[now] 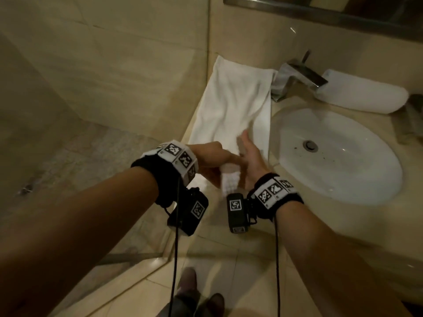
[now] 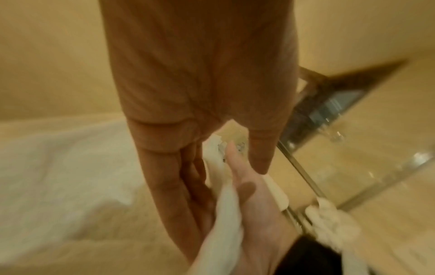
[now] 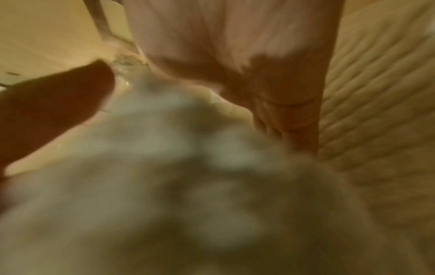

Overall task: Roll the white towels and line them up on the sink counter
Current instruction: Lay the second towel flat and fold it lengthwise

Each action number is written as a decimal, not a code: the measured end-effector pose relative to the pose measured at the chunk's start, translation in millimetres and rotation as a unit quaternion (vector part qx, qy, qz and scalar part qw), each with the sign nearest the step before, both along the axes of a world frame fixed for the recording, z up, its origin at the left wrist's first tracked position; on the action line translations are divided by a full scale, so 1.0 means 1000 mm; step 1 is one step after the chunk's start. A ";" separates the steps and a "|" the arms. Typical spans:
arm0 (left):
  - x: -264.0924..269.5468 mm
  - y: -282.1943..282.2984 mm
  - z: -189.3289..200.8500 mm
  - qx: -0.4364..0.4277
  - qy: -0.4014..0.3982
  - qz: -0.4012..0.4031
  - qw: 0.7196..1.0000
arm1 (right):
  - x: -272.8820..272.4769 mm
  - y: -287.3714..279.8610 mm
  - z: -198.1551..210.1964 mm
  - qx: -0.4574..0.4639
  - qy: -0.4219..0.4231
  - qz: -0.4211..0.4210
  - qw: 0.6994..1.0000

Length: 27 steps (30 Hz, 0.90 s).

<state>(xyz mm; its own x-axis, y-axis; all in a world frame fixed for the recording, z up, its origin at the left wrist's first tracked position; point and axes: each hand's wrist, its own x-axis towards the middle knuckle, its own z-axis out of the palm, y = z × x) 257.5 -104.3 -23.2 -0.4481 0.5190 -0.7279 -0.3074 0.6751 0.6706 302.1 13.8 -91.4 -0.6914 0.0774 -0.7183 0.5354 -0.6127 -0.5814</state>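
Note:
A white towel [image 1: 231, 104] lies flat along the counter [image 1: 297, 225], left of the sink. Its near end is a small roll [image 1: 231, 181] lifted between my two hands at the counter's front edge. My left hand [image 1: 219, 163] presses that roll from the left with straight fingers [image 2: 169, 186]. My right hand [image 1: 250, 154] stands edge-up with its palm flat against the roll's other side [image 2: 254, 204]. The right wrist view shows only blurred towel [image 3: 164, 167] below the hand [image 3: 235, 83]. A finished rolled towel [image 1: 361, 92] lies behind the basin at the back right.
The white oval basin [image 1: 338, 154] sits right of my hands, with a chrome faucet [image 1: 297, 76] behind it. A glass shower panel [image 1: 114, 88] closes the counter's left side. A mirror frame [image 1: 320, 10] runs above. My shoes [image 1: 190, 282] are on the tiled floor.

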 end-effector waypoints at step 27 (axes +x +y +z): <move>0.020 -0.071 -0.066 0.016 0.321 0.218 0.921 | 0.063 0.009 -0.022 0.465 -0.084 0.075 0.878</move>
<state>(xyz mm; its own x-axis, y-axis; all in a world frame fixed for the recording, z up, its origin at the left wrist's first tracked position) 277.2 -174.9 -89.1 -0.9523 0.2043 -0.2269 -0.0772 0.5579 0.8263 365.2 22.9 -113.4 -0.6346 0.6016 -0.4851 0.6952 0.1702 -0.6984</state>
